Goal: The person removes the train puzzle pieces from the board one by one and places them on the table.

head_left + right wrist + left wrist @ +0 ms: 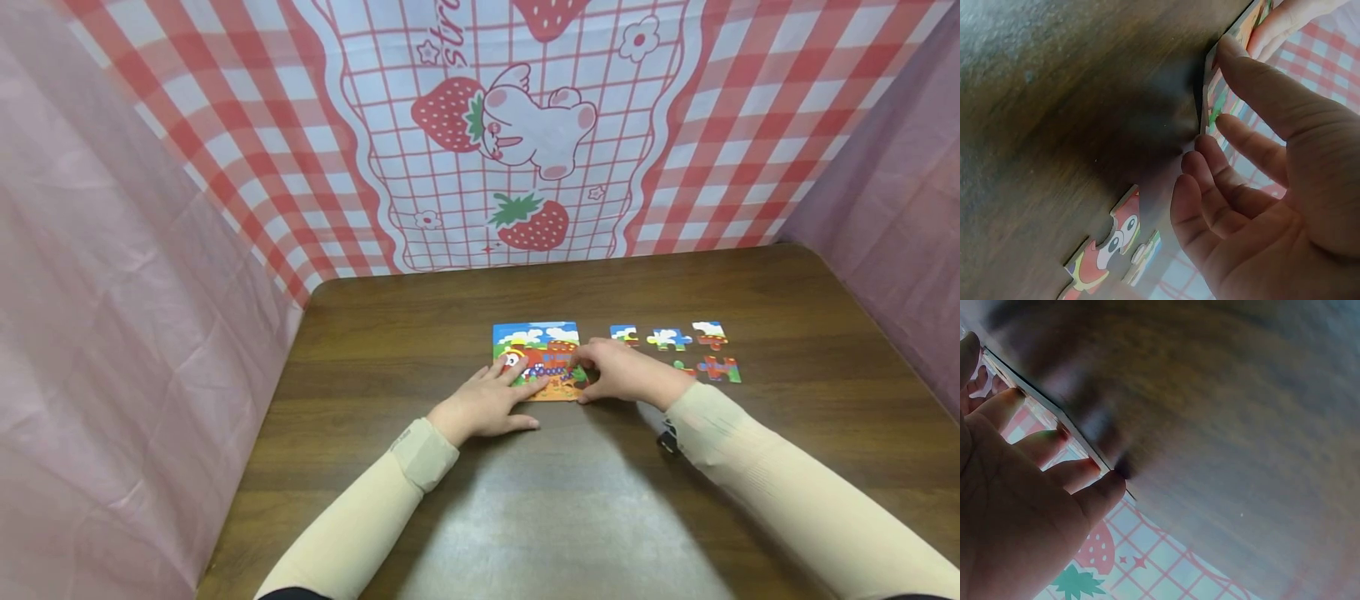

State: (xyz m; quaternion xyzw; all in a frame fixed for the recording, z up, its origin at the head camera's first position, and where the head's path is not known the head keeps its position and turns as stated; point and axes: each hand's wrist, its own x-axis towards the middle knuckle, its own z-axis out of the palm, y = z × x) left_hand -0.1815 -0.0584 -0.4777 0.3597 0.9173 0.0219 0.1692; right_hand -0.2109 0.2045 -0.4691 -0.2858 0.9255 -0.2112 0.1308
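A partly joined jigsaw puzzle with a bright cartoon picture lies flat on the table. My left hand rests on its lower left part, fingers spread and straight, covering some of the picture. At the puzzle's right edge my right hand pinches a puzzle piece between thumb and index finger. That piece appears slightly tilted against the joined part in the right wrist view. The other right fingers curl loosely near the tabletop. In the left wrist view, fingertips touch the puzzle's edge.
Several loose pieces lie right of the right hand, among them a blue and white one and a red one. The right hand partly hides another. Behind the wooden table hangs a strawberry-patterned cloth; pink curtains flank it.
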